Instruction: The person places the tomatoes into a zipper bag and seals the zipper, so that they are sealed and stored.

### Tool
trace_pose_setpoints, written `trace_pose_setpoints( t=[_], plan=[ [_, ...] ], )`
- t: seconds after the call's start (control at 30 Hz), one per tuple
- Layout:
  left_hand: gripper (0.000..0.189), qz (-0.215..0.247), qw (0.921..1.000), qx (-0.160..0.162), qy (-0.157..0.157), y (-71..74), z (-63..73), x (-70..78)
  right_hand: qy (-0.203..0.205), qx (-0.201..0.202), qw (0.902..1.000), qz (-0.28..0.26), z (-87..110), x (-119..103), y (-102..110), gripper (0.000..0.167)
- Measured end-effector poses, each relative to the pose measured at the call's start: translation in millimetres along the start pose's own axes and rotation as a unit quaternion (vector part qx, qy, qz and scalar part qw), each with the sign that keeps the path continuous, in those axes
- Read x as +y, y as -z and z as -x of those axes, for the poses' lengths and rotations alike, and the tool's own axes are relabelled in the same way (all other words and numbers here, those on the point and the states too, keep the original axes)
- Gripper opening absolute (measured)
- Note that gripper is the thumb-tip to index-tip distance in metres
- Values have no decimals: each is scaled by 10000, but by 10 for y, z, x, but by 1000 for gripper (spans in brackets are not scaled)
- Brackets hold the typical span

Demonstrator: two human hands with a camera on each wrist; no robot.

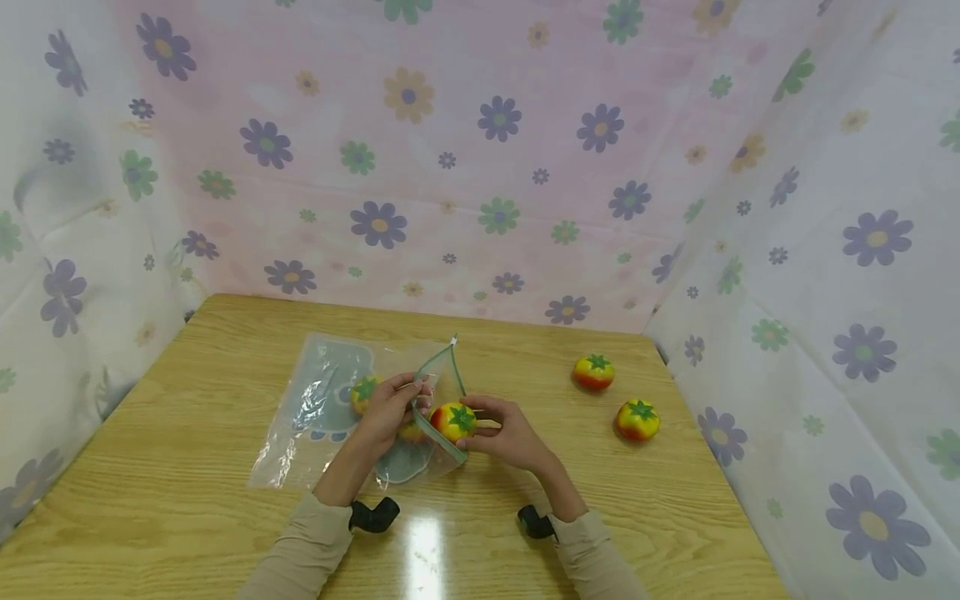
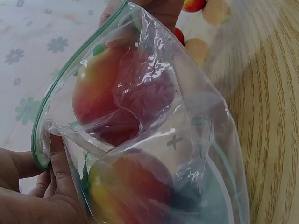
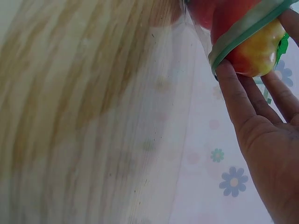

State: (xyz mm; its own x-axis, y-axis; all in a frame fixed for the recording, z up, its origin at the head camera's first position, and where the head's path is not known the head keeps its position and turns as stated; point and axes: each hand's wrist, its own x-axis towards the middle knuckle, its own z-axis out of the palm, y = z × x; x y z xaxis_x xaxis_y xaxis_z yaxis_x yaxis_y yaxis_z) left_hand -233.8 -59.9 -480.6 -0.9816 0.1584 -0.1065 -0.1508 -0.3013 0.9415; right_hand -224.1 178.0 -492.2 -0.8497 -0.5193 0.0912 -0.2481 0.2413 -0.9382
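Observation:
A clear zip bag [image 1: 288, 450] with a green zip edge and a grey-blue animal print lies on the table, its mouth spread toward the right. My left hand [image 1: 387, 410] pinches the rim of the mouth. In my right hand [image 1: 506, 433], fingertips and thumb hold a red-and-yellow toy tomato [image 1: 455, 422] with green leaves at the mouth; the right wrist view has the zip edge crossing this tomato [image 3: 257, 53]. Inside the bag, one tomato [image 1: 363, 394] shows left of my left hand. Another tomato [image 2: 131, 186] sits just below the held one in the left wrist view.
Two more toy tomatoes stand on the right of the table: a farther tomato [image 1: 593, 373] and a nearer tomato [image 1: 637, 421]. Flower-printed cloth [image 1: 465, 208] hangs behind the wooden table [image 1: 150, 467] and along both sides.

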Motion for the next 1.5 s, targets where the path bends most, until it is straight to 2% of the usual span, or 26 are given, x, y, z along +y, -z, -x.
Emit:
trace_pose_setpoints(
  t=[0.43, 0.7, 1.17, 1.3, 1.5],
  plan=[
    [31, 54, 10000, 35, 3, 7, -3, -1, -111, -214, 9997, 38, -38, -33, -53, 57],
    [30, 45, 9999, 134, 29, 5, -8, -2, -158, -540, 9981, -236, -31, -12, 0, 56],
    [31, 139, 9997, 203, 61, -6, -10, -8, -26, -208, 9997, 80, -65, -63, -78, 49],
    [31, 173, 9996, 202, 115, -12, -2, 13, -50, -115, 9994, 325, -81, -77, -110, 48],
    [32, 224, 9994, 150, 201, -13, 5, 30, 123, 9, 9980, 623, -89, -124, -167, 45]
  ],
)
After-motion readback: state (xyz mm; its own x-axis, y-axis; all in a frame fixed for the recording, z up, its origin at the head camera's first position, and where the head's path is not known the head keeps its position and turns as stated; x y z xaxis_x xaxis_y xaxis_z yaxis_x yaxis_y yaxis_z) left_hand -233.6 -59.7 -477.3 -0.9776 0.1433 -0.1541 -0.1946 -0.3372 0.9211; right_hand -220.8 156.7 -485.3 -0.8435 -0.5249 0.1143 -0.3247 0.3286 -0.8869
